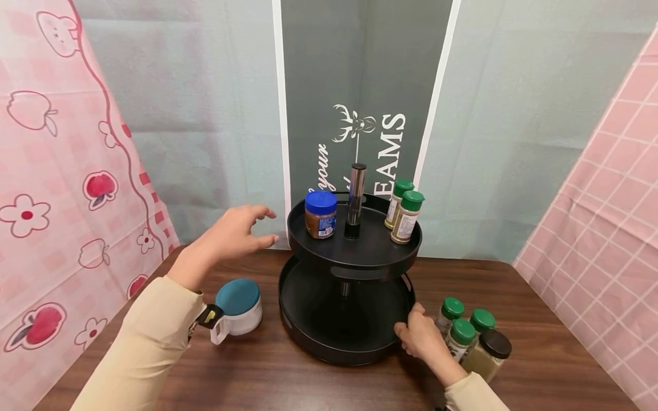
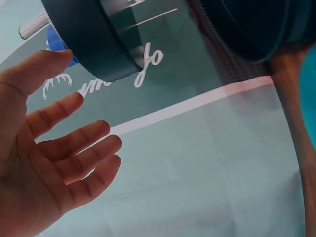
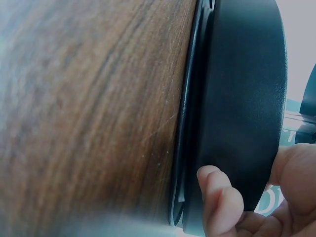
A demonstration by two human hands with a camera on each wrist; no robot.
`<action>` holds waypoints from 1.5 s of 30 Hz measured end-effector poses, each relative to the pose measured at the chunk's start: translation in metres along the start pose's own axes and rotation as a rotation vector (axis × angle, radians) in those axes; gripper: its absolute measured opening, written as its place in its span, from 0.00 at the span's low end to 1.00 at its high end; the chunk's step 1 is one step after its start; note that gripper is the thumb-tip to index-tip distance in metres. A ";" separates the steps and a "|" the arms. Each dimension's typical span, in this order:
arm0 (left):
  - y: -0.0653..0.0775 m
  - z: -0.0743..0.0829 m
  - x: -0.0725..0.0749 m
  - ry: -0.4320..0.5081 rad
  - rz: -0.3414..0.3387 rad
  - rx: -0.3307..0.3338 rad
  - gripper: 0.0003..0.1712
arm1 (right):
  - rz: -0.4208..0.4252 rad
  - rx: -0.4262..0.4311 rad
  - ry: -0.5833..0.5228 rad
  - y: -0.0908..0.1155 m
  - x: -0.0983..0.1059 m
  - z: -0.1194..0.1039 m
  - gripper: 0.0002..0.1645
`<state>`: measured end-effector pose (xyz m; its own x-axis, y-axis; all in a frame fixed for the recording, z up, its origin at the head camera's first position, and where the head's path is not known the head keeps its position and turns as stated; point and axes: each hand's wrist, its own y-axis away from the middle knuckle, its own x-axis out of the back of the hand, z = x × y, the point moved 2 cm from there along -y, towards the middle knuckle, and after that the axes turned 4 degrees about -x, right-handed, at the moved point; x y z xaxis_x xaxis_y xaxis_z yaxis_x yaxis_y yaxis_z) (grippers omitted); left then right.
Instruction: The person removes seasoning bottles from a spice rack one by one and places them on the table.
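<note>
A black two-tier turntable (image 1: 334, 331) stands on the table, with a metal post (image 1: 356, 197) rising through its upper tray (image 1: 360, 252). My right hand (image 1: 422, 338) grips the right rim of the lower tray; in the right wrist view, curled fingers (image 3: 219, 197) lie against its outer wall. Left of the upper tray, my left hand (image 1: 233, 233) hovers with fingers spread and nothing in it. A blue-lidded jar (image 1: 321, 220) of brown contents sits on the upper tray's left side. Two green-capped spice bottles, one in front (image 1: 405, 222) and one behind (image 1: 392, 211), stand at its right.
Below my left forearm is a white container with a teal lid (image 1: 238, 297) and a handle. Several green-capped spice bottles (image 1: 461, 334) and a black-lidded jar (image 1: 485, 357) stand to the right, beside my right hand. Fabric curtains (image 1: 205, 114) hang behind the wooden table (image 1: 540, 331).
</note>
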<state>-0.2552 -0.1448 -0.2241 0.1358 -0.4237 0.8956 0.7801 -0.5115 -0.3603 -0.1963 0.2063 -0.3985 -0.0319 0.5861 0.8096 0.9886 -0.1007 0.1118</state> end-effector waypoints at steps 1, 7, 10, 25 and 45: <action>-0.002 0.001 0.001 -0.002 0.003 -0.001 0.26 | -0.001 -0.002 0.000 0.000 0.000 0.000 0.41; -0.016 0.011 0.006 0.000 0.008 -0.004 0.26 | 0.002 -0.007 0.010 0.000 0.001 -0.001 0.42; -0.023 0.016 0.007 0.006 0.006 0.000 0.26 | 0.006 -0.006 0.011 0.000 0.000 -0.001 0.42; -0.046 0.032 0.005 0.045 0.029 -0.001 0.25 | 0.010 -0.004 0.016 0.000 0.000 -0.001 0.43; -0.074 0.048 -0.012 0.055 0.084 -0.080 0.30 | -0.015 -0.021 0.011 0.000 0.000 0.000 0.44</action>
<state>-0.2850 -0.0662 -0.1955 0.1630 -0.5069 0.8464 0.7160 -0.5294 -0.4550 -0.1961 0.2064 -0.3984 -0.0483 0.5788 0.8140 0.9848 -0.1085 0.1356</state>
